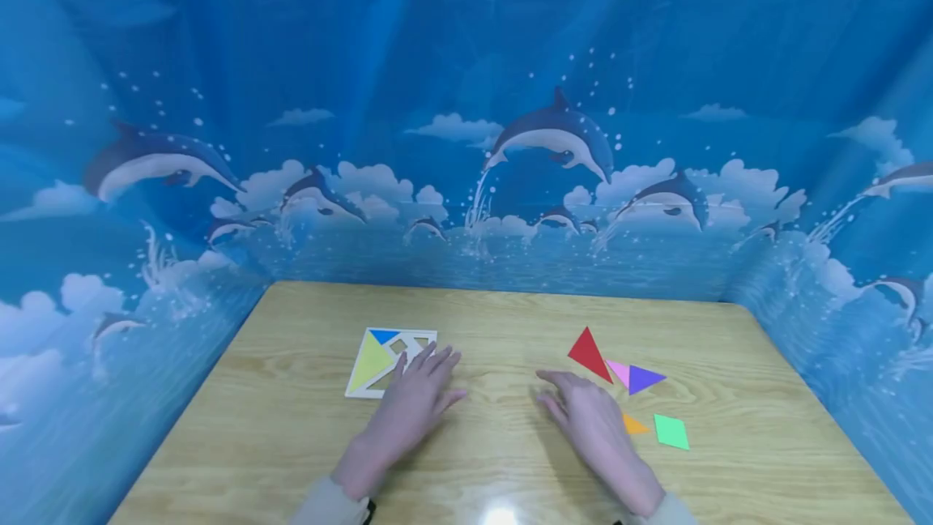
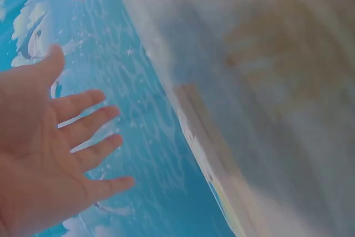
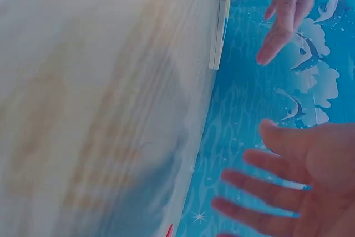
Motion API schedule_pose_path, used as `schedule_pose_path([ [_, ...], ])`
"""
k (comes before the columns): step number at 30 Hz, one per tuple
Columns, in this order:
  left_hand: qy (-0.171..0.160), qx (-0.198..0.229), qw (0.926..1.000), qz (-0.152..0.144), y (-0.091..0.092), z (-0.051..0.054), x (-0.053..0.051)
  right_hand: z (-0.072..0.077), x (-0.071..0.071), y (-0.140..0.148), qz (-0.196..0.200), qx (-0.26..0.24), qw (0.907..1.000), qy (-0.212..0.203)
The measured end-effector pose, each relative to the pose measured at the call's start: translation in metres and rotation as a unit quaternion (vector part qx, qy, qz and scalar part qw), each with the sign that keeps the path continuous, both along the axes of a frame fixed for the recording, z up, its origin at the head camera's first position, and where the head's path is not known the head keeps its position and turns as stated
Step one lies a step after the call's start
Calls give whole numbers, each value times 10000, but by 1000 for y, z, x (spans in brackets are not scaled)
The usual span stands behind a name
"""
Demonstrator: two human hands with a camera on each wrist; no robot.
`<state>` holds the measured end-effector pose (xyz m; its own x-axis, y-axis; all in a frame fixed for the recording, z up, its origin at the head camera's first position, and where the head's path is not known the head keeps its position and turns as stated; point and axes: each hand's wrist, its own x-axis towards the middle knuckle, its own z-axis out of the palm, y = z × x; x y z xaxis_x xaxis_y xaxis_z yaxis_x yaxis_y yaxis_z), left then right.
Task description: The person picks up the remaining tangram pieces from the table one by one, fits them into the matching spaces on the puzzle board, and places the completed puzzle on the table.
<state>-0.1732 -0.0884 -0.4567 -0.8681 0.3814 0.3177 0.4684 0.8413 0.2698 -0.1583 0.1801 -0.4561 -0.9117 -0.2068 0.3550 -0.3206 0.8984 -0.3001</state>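
Note:
My left hand [image 1: 414,399] hovers over the right part of a white puzzle tray [image 1: 361,394], fingers spread and holding nothing. Inside the tray lie a yellow triangle [image 1: 369,364] and a blue triangle [image 1: 383,336]; bare cutouts show beside them, some hidden by the hand. My right hand [image 1: 583,411] is held above the table, its fingers loose and without anything in them. Nearest to it are a red triangle [image 1: 590,356] and an orange piece [image 1: 634,424], the latter partly covered by the hand. Both wrist views show the palms raised off the tabletop.
Right of the right hand, a pink piece [image 1: 619,372] touches or lies close to a purple triangle [image 1: 645,379]. A green four-sided piece [image 1: 671,432] lies nearer the front. A blue dolphin-print curtain [image 1: 466,258] surrounds the back and sides of the wooden table [image 1: 503,452].

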Motion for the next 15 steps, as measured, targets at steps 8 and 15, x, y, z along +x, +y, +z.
schedule_pose_path([
  [8, 392, 795, 9956, 290, -25, 17, -10, 12, -19, -28, 246, -334, 9980, 470],
  [15, 453, 939, 9919, 720, -69, 18, -28, 16, -32, -64, 670, -428, 9964, 311],
])
